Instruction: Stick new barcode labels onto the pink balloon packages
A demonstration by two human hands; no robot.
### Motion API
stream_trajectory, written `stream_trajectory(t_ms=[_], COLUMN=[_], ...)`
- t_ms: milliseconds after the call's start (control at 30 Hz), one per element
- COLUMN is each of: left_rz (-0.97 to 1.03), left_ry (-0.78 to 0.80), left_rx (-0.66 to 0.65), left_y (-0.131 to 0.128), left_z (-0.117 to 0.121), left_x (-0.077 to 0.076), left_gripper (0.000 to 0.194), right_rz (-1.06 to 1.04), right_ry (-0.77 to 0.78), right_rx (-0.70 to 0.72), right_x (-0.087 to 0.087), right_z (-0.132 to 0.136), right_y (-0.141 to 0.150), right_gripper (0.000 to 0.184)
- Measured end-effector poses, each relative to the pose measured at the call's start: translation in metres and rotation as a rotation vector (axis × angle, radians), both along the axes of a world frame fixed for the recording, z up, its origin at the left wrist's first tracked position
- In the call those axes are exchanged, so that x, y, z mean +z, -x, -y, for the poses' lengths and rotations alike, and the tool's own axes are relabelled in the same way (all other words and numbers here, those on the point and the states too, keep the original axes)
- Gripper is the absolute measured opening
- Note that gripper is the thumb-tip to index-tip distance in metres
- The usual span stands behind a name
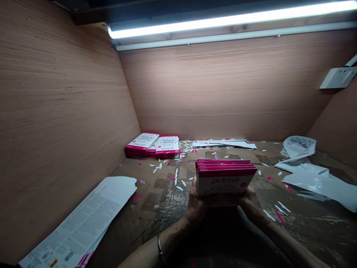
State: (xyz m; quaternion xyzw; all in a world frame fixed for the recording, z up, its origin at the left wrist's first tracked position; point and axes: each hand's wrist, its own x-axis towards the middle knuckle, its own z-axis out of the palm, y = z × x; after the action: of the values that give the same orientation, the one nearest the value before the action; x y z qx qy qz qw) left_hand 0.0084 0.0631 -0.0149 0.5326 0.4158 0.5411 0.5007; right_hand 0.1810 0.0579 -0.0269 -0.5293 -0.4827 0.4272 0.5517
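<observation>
1. Held carton stack (225, 182): front face reads "prima" in pink on white.
2. Far cartons (166, 145): "happy birthday" in blue and "prima" in pink, both inverted in this view.
3. Printed sheet (78, 223): fine text, illegible.

**Colour and Pattern Record**

The nearest stack of flat cartons (225, 182) showed white faces with magenta edge bands, magenta "prima" lettering and a field of black dots. The rear cartons (152, 146) repeated the white and magenta scheme, with dark blue "happy birthday" lettering set among dots. The tabletop (164, 190) was mottled brown in patchwork tones, crossed by thin black squiggled lines (167, 208). The paper scraps (176, 176) were white and magenta. The printed sheet (78, 223) at the left of the view was white with grey text columns. The plywood walls (61, 111) were pale pinkish brown with horizontal grain.
</observation>
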Motion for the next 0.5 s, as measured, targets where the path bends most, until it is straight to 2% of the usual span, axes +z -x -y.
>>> stream_trajectory(t_ms=[67,167,267,333,433,500], left_rz=[-0.005,0.089,0.273,0.368,0.487,0.546], left_ry=[0.041,0.125,0.225,0.329,0.477,0.549], left_rx=[-0.016,-0.162,-0.264,-0.258,-0.214,-0.175], left_y=[0.003,0.01,0.017,0.022,0.029,0.033], left_z=[-0.002,-0.003,-0.002,-0.002,-0.005,-0.009], left_x=[0.0,0.011,0.029,0.035,0.027,0.015], left_gripper=[0.054,0.049,0.045,0.042,0.043,0.045], right_rz=[-0.021,-0.132,-0.306,-0.392,-0.447,-0.352], right_ry=[-0.024,-0.001,0.133,0.201,0.276,0.322], right_rx=[-0.043,-0.036,0.168,0.286,0.373,0.462], right_x=[-0.002,0.005,0.021,0.027,0.021,0.011], right_z=[0.0,-0.001,-0.002,-0.004,-0.011,-0.023], right_y=[-0.001,0.001,0.01,0.021,0.036,0.038], right_gripper=[0.031,0.034,0.04,0.041,0.043,0.04])
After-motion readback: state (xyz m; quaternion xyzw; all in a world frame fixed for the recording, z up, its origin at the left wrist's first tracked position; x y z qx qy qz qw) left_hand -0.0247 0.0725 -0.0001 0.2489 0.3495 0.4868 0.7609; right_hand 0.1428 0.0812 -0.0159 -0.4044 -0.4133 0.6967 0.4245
